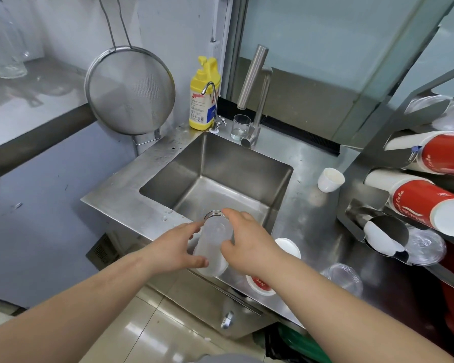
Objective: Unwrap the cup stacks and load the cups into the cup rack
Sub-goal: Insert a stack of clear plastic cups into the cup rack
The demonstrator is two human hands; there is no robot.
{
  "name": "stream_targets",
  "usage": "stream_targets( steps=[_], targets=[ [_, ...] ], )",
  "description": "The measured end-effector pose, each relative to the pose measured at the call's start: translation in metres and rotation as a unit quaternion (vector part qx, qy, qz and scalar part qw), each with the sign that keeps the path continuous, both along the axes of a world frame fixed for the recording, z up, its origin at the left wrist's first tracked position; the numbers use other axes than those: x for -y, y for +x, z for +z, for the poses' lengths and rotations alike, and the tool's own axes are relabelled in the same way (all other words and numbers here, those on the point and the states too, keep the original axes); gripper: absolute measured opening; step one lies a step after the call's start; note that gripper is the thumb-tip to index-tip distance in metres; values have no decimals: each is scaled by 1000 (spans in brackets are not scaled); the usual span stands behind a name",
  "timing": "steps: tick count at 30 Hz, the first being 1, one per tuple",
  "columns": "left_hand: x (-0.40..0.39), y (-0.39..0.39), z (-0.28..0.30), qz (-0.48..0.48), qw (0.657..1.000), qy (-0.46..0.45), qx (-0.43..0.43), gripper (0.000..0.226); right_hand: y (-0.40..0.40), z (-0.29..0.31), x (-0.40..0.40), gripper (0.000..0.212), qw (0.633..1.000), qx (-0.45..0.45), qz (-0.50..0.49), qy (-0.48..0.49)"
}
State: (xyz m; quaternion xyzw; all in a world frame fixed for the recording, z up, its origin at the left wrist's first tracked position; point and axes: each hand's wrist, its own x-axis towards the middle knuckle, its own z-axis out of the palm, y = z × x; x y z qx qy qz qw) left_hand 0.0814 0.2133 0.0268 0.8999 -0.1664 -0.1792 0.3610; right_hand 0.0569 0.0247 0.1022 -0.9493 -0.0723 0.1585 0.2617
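Over the near edge of the steel sink [247, 163], both hands hold a stack of translucent frosted plastic cups [214, 244] that lies tilted, its far end pointing into the basin. The left hand [176, 248] cradles the stack from the left, thumb curled across the lower part. The right hand [247, 242] grips it from the right, fingers wrapped over the upper part near the basin. Whether any wrapping is on the stack I cannot tell.

Just beside the right wrist, at the near edge of the stainless steel worktop [317, 231], stand a white round lid or cup [290, 246] and a red-and-white paper cup [260, 284], partly hidden by the forearm. Further right along that edge lies a clear plastic cup [344, 276].

At the right edge rises the slanted metal cup rack [364, 179]. Its tubes carry red-and-white paper cup stacks [427, 200], white cups in a steel tube [383, 237] and clear plastic cups [427, 247]. A small white cup [329, 179] sits on the worktop near the rack's foot.

At the far edge of the sink stand a tall brushed steel tap [254, 82], a clear drinking glass [240, 127], a small chrome tap [212, 100] and a yellow pump bottle [203, 98]. A round metal mesh strainer [130, 90] hangs on the wall to the left.
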Motion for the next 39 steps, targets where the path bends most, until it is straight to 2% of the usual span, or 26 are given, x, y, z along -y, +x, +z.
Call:
stream_targets(
  steps=[3,6,9,11,13,17,20,27,31,39],
  targets=[
    [2,-4,-14,9,1000,4,10,75,0,-3,-7,75,1000,-10,11,10],
    [5,-7,-26,29,999,-9,19,59,0,-6,-12,79,1000,-7,17,9],
    [10,-12,-31,44,998,-16,30,41,1,-9,-16,77,1000,1,16,-9],
    [12,-14,-33,54,998,-25,28,37,-2,-11,-17,75,1000,8,15,-9],
    [12,-16,-40,68,997,-31,15,41,-8,-12,-16,72,1000,17,16,-2],
    [10,-27,-52,92,995,-22,-5,78,-28,-15,-9,71,998,51,20,5],
    [11,-32,-49,102,994,-36,-1,89,-41,-20,-3,72,997,72,23,2],
    [12,-27,-31,82,993,-73,41,88,-54,-13,7,67,990,136,-11,41],
    [16,-13,-7,63,989,-85,106,87,-52,3,17,63,979,167,-61,97],
    [43,13,42,12,963,-111,246,85,-54,38,42,69,935,285,-137,161]
  ],
)
